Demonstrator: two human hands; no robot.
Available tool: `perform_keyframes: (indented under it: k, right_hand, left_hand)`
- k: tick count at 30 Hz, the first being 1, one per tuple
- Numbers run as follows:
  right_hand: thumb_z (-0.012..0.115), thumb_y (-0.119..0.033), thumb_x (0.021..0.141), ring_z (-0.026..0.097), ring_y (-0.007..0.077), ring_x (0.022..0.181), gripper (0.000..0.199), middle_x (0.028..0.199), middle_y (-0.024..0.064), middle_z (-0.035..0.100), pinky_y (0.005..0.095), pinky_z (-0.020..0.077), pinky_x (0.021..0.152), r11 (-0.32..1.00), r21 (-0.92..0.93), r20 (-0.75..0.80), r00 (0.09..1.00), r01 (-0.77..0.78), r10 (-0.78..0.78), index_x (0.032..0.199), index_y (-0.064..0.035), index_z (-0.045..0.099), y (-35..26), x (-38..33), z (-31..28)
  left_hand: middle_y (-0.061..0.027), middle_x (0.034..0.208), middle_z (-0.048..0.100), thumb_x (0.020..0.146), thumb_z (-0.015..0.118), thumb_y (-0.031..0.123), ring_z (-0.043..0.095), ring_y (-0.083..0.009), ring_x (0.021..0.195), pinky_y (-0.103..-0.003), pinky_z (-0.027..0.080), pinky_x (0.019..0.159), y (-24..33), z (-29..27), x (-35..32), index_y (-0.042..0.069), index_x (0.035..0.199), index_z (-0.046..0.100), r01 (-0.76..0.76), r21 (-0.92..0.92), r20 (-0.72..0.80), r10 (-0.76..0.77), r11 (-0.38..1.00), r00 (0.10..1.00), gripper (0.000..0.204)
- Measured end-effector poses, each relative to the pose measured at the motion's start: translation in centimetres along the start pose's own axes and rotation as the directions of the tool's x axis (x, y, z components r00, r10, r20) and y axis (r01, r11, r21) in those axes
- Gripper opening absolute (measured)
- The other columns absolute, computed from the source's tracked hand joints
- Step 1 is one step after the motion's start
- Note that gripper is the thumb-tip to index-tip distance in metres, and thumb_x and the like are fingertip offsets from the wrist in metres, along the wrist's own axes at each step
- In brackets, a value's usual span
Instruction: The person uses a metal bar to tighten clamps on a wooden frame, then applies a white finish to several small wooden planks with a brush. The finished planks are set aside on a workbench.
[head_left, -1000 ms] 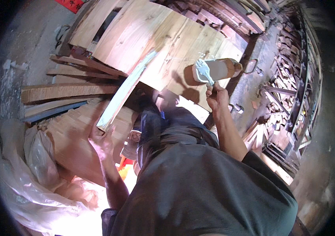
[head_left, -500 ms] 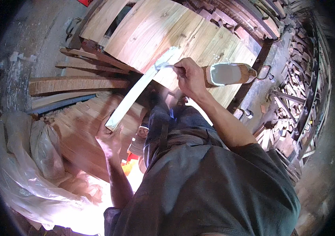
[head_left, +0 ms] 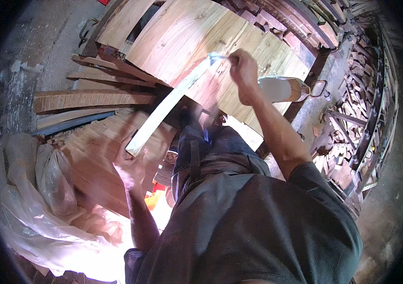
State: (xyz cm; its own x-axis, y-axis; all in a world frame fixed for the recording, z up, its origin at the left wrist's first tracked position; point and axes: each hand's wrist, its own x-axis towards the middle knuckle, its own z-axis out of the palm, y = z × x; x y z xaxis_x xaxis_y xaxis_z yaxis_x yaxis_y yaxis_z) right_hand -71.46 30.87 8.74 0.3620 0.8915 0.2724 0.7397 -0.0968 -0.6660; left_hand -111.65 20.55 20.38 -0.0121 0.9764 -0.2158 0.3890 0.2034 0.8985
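Observation:
A long wooden strip (head_left: 166,111) slants over the near-left edge of a wooden panel (head_left: 177,33), its upper face coated with wet white glue. My left hand (head_left: 130,165) is closed around the strip's near end and holds it up. In my right hand (head_left: 245,75) is a small flat glue spreader (head_left: 216,56), its tip at the strip's far end; motion blurs its outline. Beside that hand, on the panel, a cut-open plastic jug (head_left: 277,89) lies on its side with white glue inside. My right wrist partly covers the jug.
Rough boards (head_left: 92,100) fan out at the left, above a stack of wood pieces (head_left: 102,161). Crumpled clear plastic sheeting (head_left: 35,189) lies at lower left. A heap of offcuts (head_left: 348,118) fills the right side, and more lumber (head_left: 291,19) is stacked at the far side.
My right hand has moved up and right with the spreader, from partway along the strip to its far end. White glue now covers that far stretch. My left hand stays almost still.

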Motion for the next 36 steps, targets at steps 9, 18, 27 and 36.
perform_keyframes:
  k: [9, 18, 27, 36]
  right_hand:
    - [0.061, -0.006, 0.093, 0.069, 0.0159, 0.065, 0.010, 0.076, 0.0123, 0.069, 0.0310, 0.0520, 0.059, 0.961, 0.182, 0.050, 0.978, -0.207, 0.201, 0.091, 0.0024, 0.066, 0.7, 0.7, -0.1]
    - [0.062, 0.004, 0.079, 0.065, 0.0288, 0.072, 0.011, 0.078, 0.0161, 0.064, 0.0371, 0.0506, 0.065, 0.995, 0.090, 0.002, 0.999, 0.040, -0.041, 0.087, -0.0027, 0.066, -1.4, -1.1, -0.5]
    - [0.062, 0.001, 0.090, 0.062, 0.0157, 0.061, 0.003, 0.073, 0.0074, 0.063, 0.0312, 0.0505, 0.055, 0.603, 0.653, 0.544, 0.837, -0.458, 0.047, 0.091, 0.0005, 0.065, -17.5, -8.3, -7.1]
    - [0.063, -0.001, 0.084, 0.069, 0.0340, 0.077, 0.009, 0.084, 0.0170, 0.069, 0.0379, 0.0540, 0.066, 0.999, 0.008, 0.032, 0.998, -0.050, 0.050, 0.092, -0.0039, 0.068, -3.8, -0.4, -2.2]
  left_hand:
    - [-0.0176, 0.121, 0.067, 0.078, 0.072, -0.013, 0.066, -0.0193, 0.106, -0.031, 0.055, 0.088, 1.2, 0.1, 0.2, -0.006, 0.123, 0.060, -0.038, 0.029, 0.008, 0.038, 0.999, 0.999, 0.047]
    - [-0.0129, 0.108, 0.071, 0.077, 0.074, -0.011, 0.067, -0.0155, 0.096, -0.028, 0.055, 0.080, 0.3, 0.4, 0.0, -0.004, 0.120, 0.062, -0.128, 0.109, -0.051, 0.134, 0.986, 0.990, 0.045]
    - [-0.0137, 0.112, 0.069, 0.077, 0.074, -0.011, 0.067, -0.0175, 0.100, -0.028, 0.055, 0.084, 1.2, 0.5, -0.3, -0.006, 0.120, 0.062, -0.122, 0.047, -0.035, 0.124, 0.991, 0.992, 0.046]
    - [-0.0142, 0.111, 0.069, 0.078, 0.075, -0.009, 0.067, -0.0167, 0.099, -0.028, 0.055, 0.083, 0.2, 0.5, -0.5, -0.006, 0.119, 0.061, -0.118, 0.042, -0.040, 0.119, 0.992, 0.992, 0.044]
